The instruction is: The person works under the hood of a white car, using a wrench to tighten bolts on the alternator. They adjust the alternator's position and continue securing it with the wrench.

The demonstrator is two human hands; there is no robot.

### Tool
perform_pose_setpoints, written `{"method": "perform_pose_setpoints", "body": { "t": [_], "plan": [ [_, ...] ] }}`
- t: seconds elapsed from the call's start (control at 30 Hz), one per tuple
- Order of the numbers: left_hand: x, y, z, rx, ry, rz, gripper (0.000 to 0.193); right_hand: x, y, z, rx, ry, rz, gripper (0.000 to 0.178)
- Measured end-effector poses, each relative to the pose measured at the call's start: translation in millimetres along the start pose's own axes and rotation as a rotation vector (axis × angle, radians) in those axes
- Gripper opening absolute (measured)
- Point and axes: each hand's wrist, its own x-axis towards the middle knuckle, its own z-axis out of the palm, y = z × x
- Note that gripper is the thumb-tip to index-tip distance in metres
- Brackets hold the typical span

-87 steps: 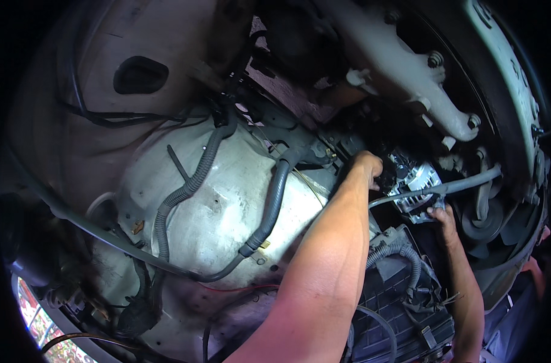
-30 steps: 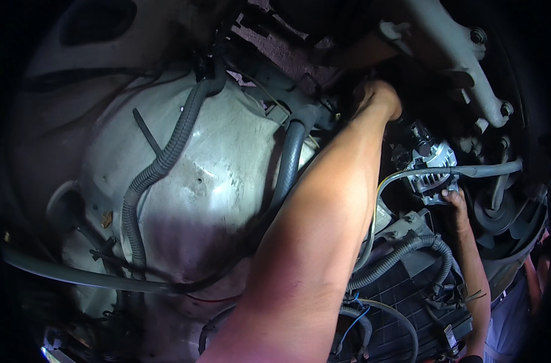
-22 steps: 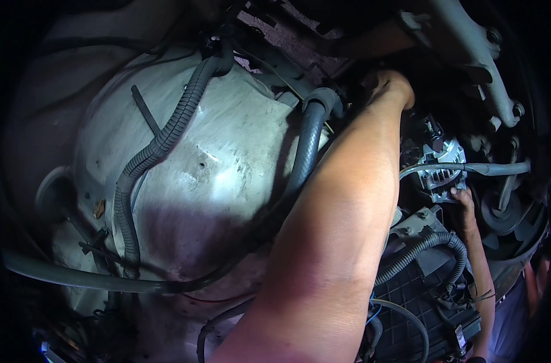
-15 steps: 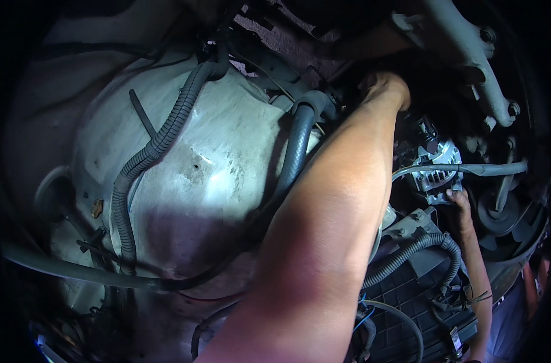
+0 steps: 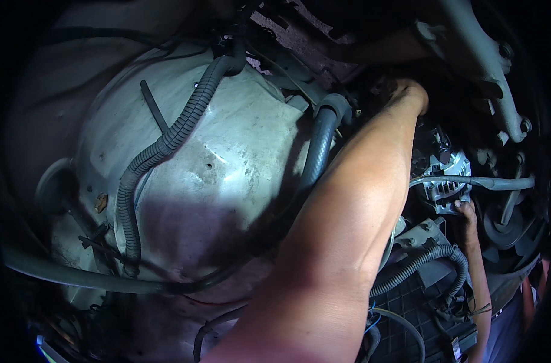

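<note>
My left arm (image 5: 348,206) crosses the middle from the lower edge and reaches up to the right, deep into an engine bay. My left hand (image 5: 399,89) bends leftward at the wrist into dark parts; its fingers are hidden in shadow, and whatever it touches cannot be made out. Right of my wrist sits a silver alternator (image 5: 448,181) with a slotted housing. A slender arm, by its size and position another person's, rises from the lower right; its hand (image 5: 467,213) grips the alternator's lower edge, thumb showing. My right hand is not in view.
A large pale metal housing (image 5: 227,151) fills the left, crossed by a ribbed conduit (image 5: 148,157). A dark hose (image 5: 320,142) runs beside my forearm. A grey tube (image 5: 487,181) passes the alternator. A metal bracket (image 5: 493,66) hangs upper right; a gridded black cover (image 5: 415,302) lies below.
The whole view has shifted, so everything appears slightly farther right and lower. My left arm and the other person's hand on the alternator keep about the same places among the parts.
</note>
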Motion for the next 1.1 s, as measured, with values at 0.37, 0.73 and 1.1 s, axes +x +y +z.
{"method": "perform_pose_setpoints", "body": {
  "t": [0.37, 0.73, 1.1],
  "plan": [
    [9.0, -0.1, 6.8, -0.001, -0.044, 0.020, 0.039, 1.8, 1.2, -5.7, 0.012, -0.067, -0.004, 0.058],
    [26.7, 10.9, 14.0, 0.007, -0.077, 0.037, 0.038, -5.8, -12.7, 5.2, -0.070, -0.020, 0.034, 0.051],
    [33.8, 10.1, 20.4, 0.023, -0.101, 0.047, 0.036, -11.0, -22.5, 22.8, 0.010, 0.114, 0.082, 0.046]
  ]
}}
